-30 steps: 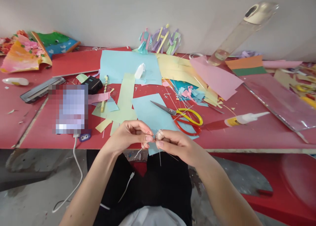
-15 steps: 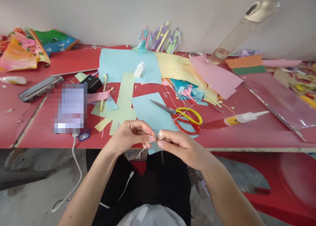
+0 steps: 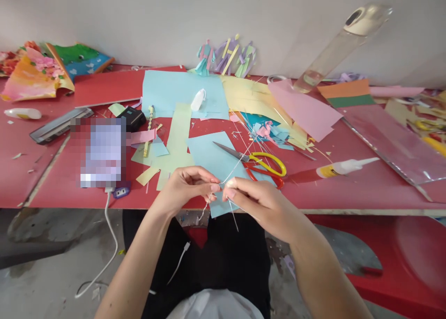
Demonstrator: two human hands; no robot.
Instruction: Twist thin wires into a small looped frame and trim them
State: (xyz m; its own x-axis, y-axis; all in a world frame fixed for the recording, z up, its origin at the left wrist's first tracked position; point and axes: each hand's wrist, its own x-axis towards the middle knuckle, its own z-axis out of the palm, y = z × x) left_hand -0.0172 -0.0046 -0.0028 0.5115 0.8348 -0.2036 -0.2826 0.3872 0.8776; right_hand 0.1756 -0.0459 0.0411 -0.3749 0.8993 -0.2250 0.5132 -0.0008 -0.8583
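Note:
My left hand (image 3: pixel 191 188) pinches a thin white strand (image 3: pixel 238 162) between thumb and forefinger; whether it is thread or wire I cannot tell. One length of it slants up to the right across the scissors. Below those fingers hangs a twisted white piece (image 3: pixel 203 212). My right hand (image 3: pixel 251 197) is closed close beside the left, fingertips together, with a thin straight end (image 3: pixel 234 216) sticking out beneath. Both hands are over the table's front edge and a light blue paper sheet (image 3: pixel 205 147). Behind the right hand lie scissors (image 3: pixel 270 163) with yellow and red handles.
On the red table (image 3: pixel 299 193) are a glue bottle (image 3: pixel 343 168), a pencil (image 3: pixel 148 130), a blurred phone (image 3: pixel 104 151) on a white cable (image 3: pixel 113 230), and paper scraps (image 3: pixel 272 133). Paper figures (image 3: pixel 226 54) and a tall clear bottle (image 3: pixel 334 54) stand by the wall.
A long strand now runs up and right from my fingertips. The twisted piece and the straight end hang out longer below. My hands stay close together.

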